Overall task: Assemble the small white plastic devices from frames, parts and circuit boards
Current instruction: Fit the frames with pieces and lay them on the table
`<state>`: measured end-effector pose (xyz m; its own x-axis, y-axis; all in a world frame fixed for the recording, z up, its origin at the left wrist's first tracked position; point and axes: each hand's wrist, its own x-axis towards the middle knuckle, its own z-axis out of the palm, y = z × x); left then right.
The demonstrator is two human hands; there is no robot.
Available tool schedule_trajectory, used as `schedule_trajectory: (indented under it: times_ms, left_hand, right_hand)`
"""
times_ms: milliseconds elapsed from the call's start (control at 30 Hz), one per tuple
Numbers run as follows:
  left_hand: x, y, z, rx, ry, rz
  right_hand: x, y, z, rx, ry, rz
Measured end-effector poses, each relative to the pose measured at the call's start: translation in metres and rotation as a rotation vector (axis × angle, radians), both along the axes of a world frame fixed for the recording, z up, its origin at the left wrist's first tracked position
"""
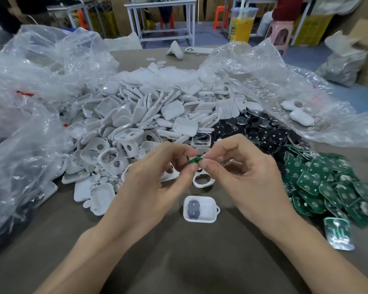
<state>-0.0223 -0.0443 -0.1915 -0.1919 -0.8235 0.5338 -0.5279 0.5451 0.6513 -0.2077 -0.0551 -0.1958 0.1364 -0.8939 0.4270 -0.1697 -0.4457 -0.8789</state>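
Both hands meet above the table's middle and pinch one small green circuit board (194,160) between fingertips. My left hand (155,177) holds its left edge, my right hand (242,172) its right edge. Just below the fingers lies a white frame (202,181) with open holes. Nearer to me a white shell (200,209) sits open side up with a grey round part inside. A big heap of white plastic frames and shells (149,122) fills the table behind the hands. Loose green circuit boards (327,185) are piled at the right.
Black round parts (261,132) lie between the white heap and the green boards. Crumpled clear plastic bags (30,98) rise at the left and back right. Two closed white devices (300,116) rest on the right bag. A single board (338,233) lies near the right forearm.
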Motion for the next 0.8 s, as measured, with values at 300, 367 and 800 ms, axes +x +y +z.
schedule_trajectory:
  times_ms: [300,367,800]
  left_hand:
    - [-0.004,0.002,0.004,0.227,0.257,0.016]
    - [-0.005,0.0,0.007,0.364,0.452,-0.028]
    - [0.0,-0.003,-0.001,-0.02,0.014,-0.035]
  right_hand:
    - [-0.001,-0.002,0.008,0.139,-0.121,0.078]
    - [-0.002,-0.003,0.007,0.237,-0.144,0.086]
    - [-0.008,-0.01,0.003,0.4,-0.311,0.16]
